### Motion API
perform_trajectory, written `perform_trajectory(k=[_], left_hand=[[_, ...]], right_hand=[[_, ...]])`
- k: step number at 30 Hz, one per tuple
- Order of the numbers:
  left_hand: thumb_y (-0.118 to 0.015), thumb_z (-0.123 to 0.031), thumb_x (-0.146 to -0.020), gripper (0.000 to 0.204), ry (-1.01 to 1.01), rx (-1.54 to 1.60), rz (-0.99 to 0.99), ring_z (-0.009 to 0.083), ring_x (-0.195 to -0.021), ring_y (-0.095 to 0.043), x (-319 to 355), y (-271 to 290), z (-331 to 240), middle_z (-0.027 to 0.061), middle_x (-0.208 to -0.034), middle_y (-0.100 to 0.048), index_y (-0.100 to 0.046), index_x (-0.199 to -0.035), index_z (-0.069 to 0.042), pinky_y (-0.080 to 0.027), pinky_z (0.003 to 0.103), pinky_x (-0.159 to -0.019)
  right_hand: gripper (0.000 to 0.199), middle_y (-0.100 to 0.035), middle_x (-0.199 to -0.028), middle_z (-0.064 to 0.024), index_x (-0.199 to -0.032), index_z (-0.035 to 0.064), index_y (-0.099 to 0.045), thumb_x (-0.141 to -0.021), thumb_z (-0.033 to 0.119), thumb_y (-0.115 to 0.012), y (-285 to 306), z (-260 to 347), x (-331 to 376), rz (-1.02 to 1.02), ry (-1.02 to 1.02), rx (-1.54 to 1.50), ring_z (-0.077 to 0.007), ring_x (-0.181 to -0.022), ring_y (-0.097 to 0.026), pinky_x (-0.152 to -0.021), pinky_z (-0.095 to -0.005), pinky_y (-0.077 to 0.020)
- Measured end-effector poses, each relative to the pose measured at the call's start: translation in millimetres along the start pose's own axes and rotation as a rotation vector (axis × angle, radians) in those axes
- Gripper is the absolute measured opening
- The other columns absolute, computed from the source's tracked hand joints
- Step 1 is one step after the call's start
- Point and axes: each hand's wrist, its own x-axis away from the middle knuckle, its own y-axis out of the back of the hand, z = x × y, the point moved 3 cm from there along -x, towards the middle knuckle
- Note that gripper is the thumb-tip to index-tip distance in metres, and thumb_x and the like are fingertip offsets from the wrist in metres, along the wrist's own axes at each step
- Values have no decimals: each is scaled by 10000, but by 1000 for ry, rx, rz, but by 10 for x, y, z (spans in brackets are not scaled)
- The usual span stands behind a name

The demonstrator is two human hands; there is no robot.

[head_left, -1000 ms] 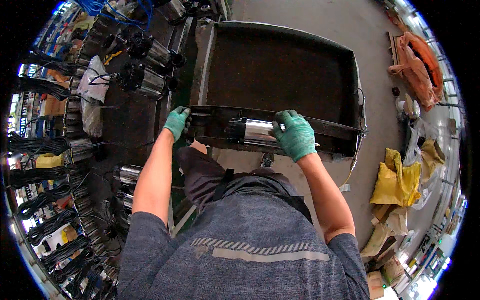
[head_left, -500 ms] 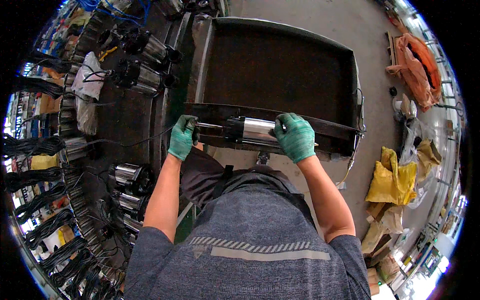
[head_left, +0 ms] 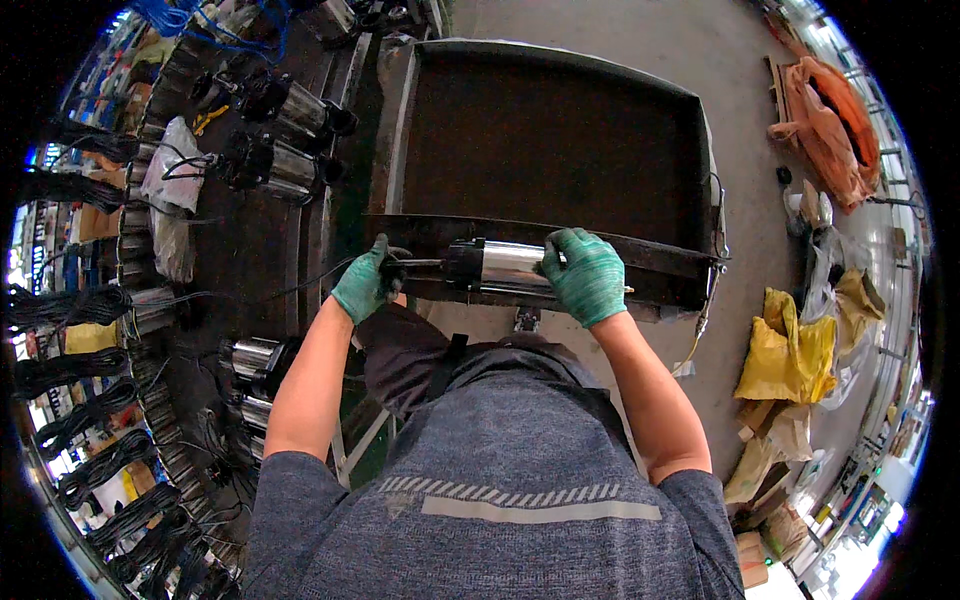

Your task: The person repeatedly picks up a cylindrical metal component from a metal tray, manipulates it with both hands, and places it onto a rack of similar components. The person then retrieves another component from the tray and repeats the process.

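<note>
A motor (head_left: 512, 264) with a polished cylindrical casing and black end lies crosswise in front of me, along the near edge of a dark metal tray (head_left: 560, 226). My right hand (head_left: 585, 278), in a green glove, is closed over the casing's right end. A thin metal shaft (head_left: 425, 263) sticks out of the motor's black left end. At the shaft's tip is my gloved left hand (head_left: 362, 284), its thumb raised and its dark-palmed fingers curled about the tip. The fingers partly hide that tip.
Several similar motors (head_left: 290, 168) stand on the dark bench to the left, beside coiled black cables (head_left: 65, 300). A yellow bag (head_left: 788, 355) and an orange sack (head_left: 825, 130) lie along the right. A thin cord (head_left: 712, 290) hangs off the tray's right corner.
My left hand has shifted slightly left and down, and its thumb has lifted away from the fingers. The motor and my right hand have moved a little left.
</note>
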Motion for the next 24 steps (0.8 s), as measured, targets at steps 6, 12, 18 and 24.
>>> perform_trajectory(k=[6, 12, 18, 24], left_hand=[[-654, -313, -1025, 321, -151, -314, 169, 108, -721, -577, 170, -73, -262, 4, -884, -620, -638, -1259, -94, -494, 268, -644], [-773, -286, -930, 471, -361, -1054, 236, 109, -819, -563, -223, 278, -246, 3, -1006, -622, -582, -1297, -61, -505, 285, -707], [-769, -170, -920, 502, -252, -841, 122, 129, -857, -583, -45, 49, -288, 63, -1018, -654, -573, -1363, -41, -513, 292, -775], [-651, -163, -992, 628, -381, -1019, 248, 174, -1128, -587, -165, 250, -222, 66, -1275, -656, -431, -1581, -146, -427, 320, -1098]], right_hand=[[116, -718, -895, -130, -878, 97, -706, -877, 212, -692, 0, -8, -5, -8, 1, 13, -353, -840, -687, -769, -479, -546], [107, -719, -895, -130, -875, 97, -707, -869, 203, -698, 11, 8, -18, -1, 3, -5, -348, -837, -688, -767, -478, -547], [102, -719, -895, -132, -880, 95, -709, -861, 195, -702, 2, -11, -9, -7, 3, 22, -348, -830, -688, -761, -475, -548], [107, -723, -899, -136, -890, 97, -712, -857, 198, -705, 10, 3, -18, 1, 11, 26, -349, -826, -689, -777, -470, -547]])
